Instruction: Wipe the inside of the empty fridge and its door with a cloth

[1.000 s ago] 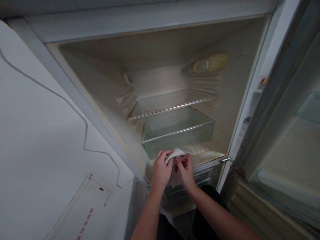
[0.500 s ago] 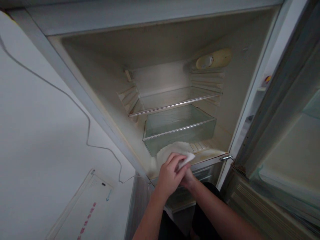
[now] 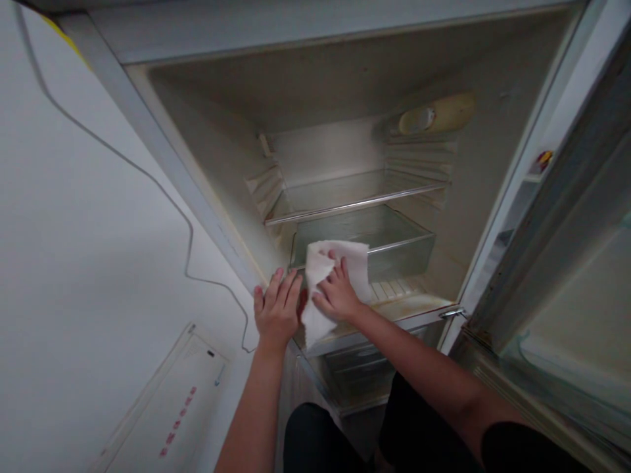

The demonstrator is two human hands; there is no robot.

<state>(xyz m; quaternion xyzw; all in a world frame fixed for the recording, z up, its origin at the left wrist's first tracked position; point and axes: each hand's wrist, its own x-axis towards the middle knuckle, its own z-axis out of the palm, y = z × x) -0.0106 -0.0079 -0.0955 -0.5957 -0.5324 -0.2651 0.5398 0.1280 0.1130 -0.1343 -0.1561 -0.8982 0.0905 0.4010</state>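
My right hand (image 3: 339, 295) holds a white cloth (image 3: 355, 263), with the fingers bent over a folded part of it. The cloth hangs spread out at the front of the fridge compartment, in front of the clear drawer (image 3: 401, 257), and hides part of the drawer's front edge. My left hand (image 3: 279, 309) is open with its fingers apart, at the front left edge of the fridge opening. It is close beside the cloth and holds nothing.
A glass shelf (image 3: 355, 190) spans the fridge above the drawer. The cream-coloured lamp housing (image 3: 451, 114) sits on the right wall. At right the fridge door (image 3: 566, 315) stands open. A cable (image 3: 148, 174) runs along the white surface at left. Lower drawers (image 3: 362, 371) show beneath.
My two hands were together on the bunched cloth. Now my left hand has let go and moved left to the fridge edge, while my right hand holds the cloth, which is more spread and raised.
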